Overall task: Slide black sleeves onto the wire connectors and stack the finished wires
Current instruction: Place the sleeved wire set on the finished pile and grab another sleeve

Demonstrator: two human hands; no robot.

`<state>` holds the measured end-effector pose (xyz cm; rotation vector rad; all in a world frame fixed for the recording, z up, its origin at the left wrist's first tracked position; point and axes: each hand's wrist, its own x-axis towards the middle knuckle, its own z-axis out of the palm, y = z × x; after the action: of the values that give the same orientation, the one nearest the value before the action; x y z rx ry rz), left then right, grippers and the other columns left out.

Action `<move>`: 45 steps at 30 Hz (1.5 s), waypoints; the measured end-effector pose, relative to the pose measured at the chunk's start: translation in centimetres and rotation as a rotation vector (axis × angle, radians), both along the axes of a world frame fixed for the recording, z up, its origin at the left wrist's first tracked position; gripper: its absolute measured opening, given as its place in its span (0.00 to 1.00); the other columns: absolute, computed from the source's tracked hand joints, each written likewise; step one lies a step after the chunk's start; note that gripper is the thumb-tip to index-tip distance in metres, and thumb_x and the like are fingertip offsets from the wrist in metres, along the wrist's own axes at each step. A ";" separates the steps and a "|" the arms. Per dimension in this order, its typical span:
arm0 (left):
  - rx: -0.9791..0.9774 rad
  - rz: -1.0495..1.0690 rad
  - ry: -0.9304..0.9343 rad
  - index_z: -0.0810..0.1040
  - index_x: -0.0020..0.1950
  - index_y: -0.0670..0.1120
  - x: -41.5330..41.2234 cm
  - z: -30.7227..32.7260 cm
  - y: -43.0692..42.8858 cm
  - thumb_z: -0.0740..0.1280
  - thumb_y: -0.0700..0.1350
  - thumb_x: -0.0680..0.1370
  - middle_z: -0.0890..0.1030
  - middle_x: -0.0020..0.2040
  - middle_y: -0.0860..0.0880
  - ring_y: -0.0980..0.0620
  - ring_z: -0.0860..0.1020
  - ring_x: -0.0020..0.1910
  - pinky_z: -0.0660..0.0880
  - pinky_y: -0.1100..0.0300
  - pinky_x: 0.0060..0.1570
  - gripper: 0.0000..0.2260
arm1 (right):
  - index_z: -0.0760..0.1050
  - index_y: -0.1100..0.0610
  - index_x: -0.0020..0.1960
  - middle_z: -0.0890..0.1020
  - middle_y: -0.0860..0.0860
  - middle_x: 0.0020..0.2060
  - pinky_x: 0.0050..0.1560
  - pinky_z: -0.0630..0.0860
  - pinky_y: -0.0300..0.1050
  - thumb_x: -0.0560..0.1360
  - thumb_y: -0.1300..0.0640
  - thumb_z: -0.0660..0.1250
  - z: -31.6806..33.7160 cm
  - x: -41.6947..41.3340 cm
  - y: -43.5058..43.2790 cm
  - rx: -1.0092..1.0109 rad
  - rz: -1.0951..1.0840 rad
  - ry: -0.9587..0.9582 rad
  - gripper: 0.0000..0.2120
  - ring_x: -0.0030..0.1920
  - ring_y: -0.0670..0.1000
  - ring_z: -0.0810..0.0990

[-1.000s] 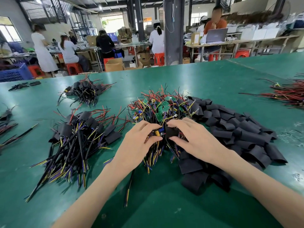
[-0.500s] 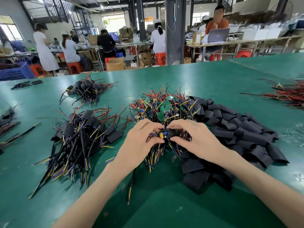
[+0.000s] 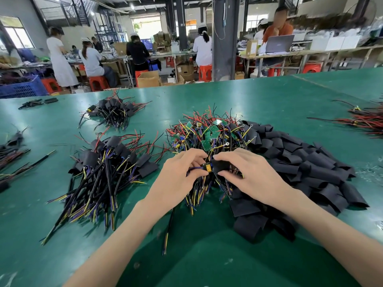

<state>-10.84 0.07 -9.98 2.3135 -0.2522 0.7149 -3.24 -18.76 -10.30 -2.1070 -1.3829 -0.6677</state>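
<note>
**A:** What are the hands doing?

**B:** The left hand [image 3: 178, 177] pinches a wire [image 3: 194, 168] just behind its connector [image 3: 208, 168], thumb below and fingers curled on top. The right hand [image 3: 248, 175] pinches a black sleeve [image 3: 220, 165] near its mouth. Both work just above the heap of bare wires [image 3: 209, 133].

**A:** Anything changed in the last second?

**B:** Yes. A second ago, blue and yellow of the connector showed between the fingertips, and the sleeve sat bunched at the right fingers. Now only a yellow-orange stub shows at the sleeve's mouth. I judge the sleeve is partly on and needs one more push. The hands have hardly shifted over the counter [image 3: 207, 255].

**A:** Where does the wire go after that?

**B:** Most likely to the finished stack [image 3: 107, 168], to the left and well apart from the left hand. A smaller stack [image 3: 112, 110] lies farther back.

**A:** Is there room to move?

**B:** The way left is mostly bare counter, with only a few red leads straggling across it. A stray wire [image 3: 169, 230] lies by the left forearm and could be dragged along. To the right, the loose sleeves [image 3: 306, 162] touch the heap and run under the right wrist, so the next one is near. The far edge and the red wires [image 3: 364, 121] at the right are well apart from the work. The near edge is out of view.
</note>
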 end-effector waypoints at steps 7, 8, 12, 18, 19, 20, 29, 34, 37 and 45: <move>-0.034 -0.057 -0.024 0.74 0.59 0.52 -0.1 -0.2 -0.5 0.74 0.36 0.71 0.80 0.45 0.53 0.61 0.77 0.43 0.72 0.71 0.50 0.20 | 0.76 0.59 0.57 0.82 0.49 0.45 0.43 0.77 0.51 0.71 0.60 0.73 0.0 -0.2 0.1 -0.024 0.028 0.011 0.15 0.44 0.54 0.78; -0.063 -0.064 -0.033 0.73 0.59 0.55 -0.1 -0.2 -0.6 0.74 0.36 0.70 0.79 0.45 0.54 0.61 0.77 0.43 0.72 0.72 0.50 0.23 | 0.76 0.59 0.57 0.82 0.49 0.45 0.43 0.77 0.51 0.71 0.60 0.73 0.0 -0.2 0.1 -0.024 0.032 0.014 0.15 0.44 0.54 0.78; -0.107 -0.096 -0.025 0.69 0.59 0.65 0.0 -0.3 -0.4 0.76 0.38 0.68 0.76 0.44 0.54 0.59 0.77 0.41 0.74 0.69 0.49 0.30 | 0.76 0.60 0.57 0.81 0.50 0.43 0.45 0.72 0.43 0.70 0.62 0.73 0.1 -0.5 0.2 -0.054 0.066 0.009 0.16 0.44 0.51 0.75; -0.079 -0.120 -0.001 0.70 0.60 0.64 0.4 -0.4 0.1 0.78 0.42 0.65 0.77 0.43 0.56 0.59 0.77 0.40 0.71 0.73 0.46 0.31 | 0.76 0.60 0.58 0.81 0.48 0.45 0.47 0.71 0.43 0.71 0.63 0.71 0.2 -0.8 0.3 -0.103 0.105 0.003 0.16 0.46 0.51 0.74; -0.067 -0.116 0.001 0.70 0.60 0.64 0.4 -0.4 0.1 0.78 0.43 0.65 0.77 0.44 0.56 0.59 0.77 0.40 0.71 0.74 0.45 0.31 | 0.75 0.59 0.59 0.80 0.47 0.46 0.48 0.71 0.44 0.71 0.63 0.71 0.1 -0.8 0.4 -0.115 0.108 0.001 0.16 0.47 0.51 0.74; -0.060 -0.109 0.002 0.70 0.60 0.63 0.4 -0.5 0.1 0.78 0.44 0.65 0.77 0.44 0.57 0.60 0.77 0.40 0.70 0.74 0.44 0.30 | 0.75 0.59 0.59 0.80 0.48 0.46 0.49 0.71 0.44 0.72 0.63 0.70 -0.1 -0.9 0.5 -0.124 0.108 0.005 0.16 0.47 0.52 0.74; -0.146 -0.054 0.036 0.68 0.54 0.64 0.5 -0.2 0.2 0.75 0.38 0.69 0.80 0.41 0.57 0.60 0.77 0.37 0.72 0.71 0.44 0.26 | 0.74 0.57 0.60 0.79 0.51 0.51 0.53 0.70 0.42 0.74 0.57 0.70 0.3 -0.4 0.3 0.013 0.004 0.182 0.16 0.50 0.51 0.76; -0.191 -0.037 0.003 0.70 0.54 0.62 0.4 -0.3 -0.1 0.71 0.34 0.72 0.81 0.40 0.54 0.57 0.79 0.41 0.76 0.63 0.49 0.24 | 0.73 0.58 0.64 0.81 0.53 0.51 0.52 0.67 0.39 0.73 0.54 0.70 -0.1 -0.3 0.6 0.071 -0.119 0.234 0.21 0.50 0.54 0.78; -0.194 -0.036 -0.017 0.70 0.54 0.60 0.4 -0.5 -0.3 0.72 0.35 0.72 0.81 0.40 0.54 0.56 0.80 0.41 0.76 0.63 0.49 0.22 | 0.74 0.59 0.64 0.82 0.54 0.44 0.47 0.68 0.43 0.74 0.55 0.69 -0.2 -0.5 0.7 0.058 -0.124 0.217 0.20 0.45 0.56 0.79; -0.191 -0.033 -0.001 0.70 0.51 0.61 0.3 -0.6 -0.3 0.71 0.34 0.72 0.80 0.41 0.57 0.60 0.78 0.40 0.72 0.72 0.47 0.23 | 0.74 0.63 0.64 0.82 0.58 0.45 0.47 0.68 0.43 0.74 0.58 0.69 -0.5 -0.8 1.1 0.032 -0.087 0.175 0.19 0.46 0.60 0.79</move>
<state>-10.51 -0.18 -10.58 2.1233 -0.2123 0.6931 -4.03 -17.66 -10.81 -2.1543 -1.1846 -0.5212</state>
